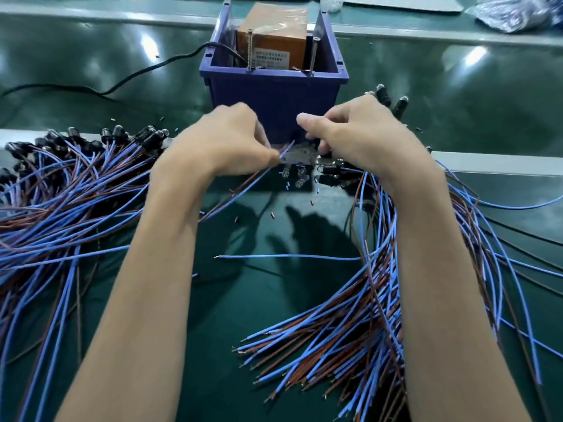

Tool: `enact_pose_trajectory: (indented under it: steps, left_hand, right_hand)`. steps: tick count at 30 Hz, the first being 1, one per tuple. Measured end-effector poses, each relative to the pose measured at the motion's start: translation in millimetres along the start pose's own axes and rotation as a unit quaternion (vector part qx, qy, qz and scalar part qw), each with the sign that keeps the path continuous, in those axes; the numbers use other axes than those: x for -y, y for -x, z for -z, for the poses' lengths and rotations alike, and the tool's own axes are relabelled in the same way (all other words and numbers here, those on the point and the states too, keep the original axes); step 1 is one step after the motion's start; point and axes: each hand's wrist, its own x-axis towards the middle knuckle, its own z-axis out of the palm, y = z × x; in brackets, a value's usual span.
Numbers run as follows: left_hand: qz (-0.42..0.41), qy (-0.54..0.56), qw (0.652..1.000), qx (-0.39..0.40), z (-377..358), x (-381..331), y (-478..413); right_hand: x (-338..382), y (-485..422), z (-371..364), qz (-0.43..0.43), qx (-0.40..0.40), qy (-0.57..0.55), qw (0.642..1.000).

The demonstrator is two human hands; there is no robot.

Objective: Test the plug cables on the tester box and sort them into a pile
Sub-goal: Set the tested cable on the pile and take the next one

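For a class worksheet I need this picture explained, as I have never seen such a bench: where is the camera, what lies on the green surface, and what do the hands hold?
The one picture comes from a camera worn on the person's head, looking down at two bare hands; there is no machine arm. On the green surface stands a blue bin holding an orange box, apparently the tester, with a metal plate at its front. A left pile and a right pile of blue and brown cables lie beside it. The left hand pinches a wire pair near the plate. The right hand, fingers curled, seems to grip a bundle whose black plugs stick out beyond it.
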Motion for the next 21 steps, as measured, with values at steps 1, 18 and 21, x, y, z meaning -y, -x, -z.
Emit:
enact_pose_trajectory:
  steps: [1,18,21]
  left_hand:
    - [-0.017,0.017,0.999,-0.023,5,-3,3]
    - [-0.096,0.151,0.984,0.022,23,-42,33]
    - [-0.062,0.063,0.983,0.163,10,-43,30]
  right_hand:
    - [1,0,-1,-0.002,0.015,-0.006,1.0]
    - [14,9,6,0.059,-0.087,-0.319,0.942]
    - [17,12,13,0.077,-0.111,-0.418,0.898]
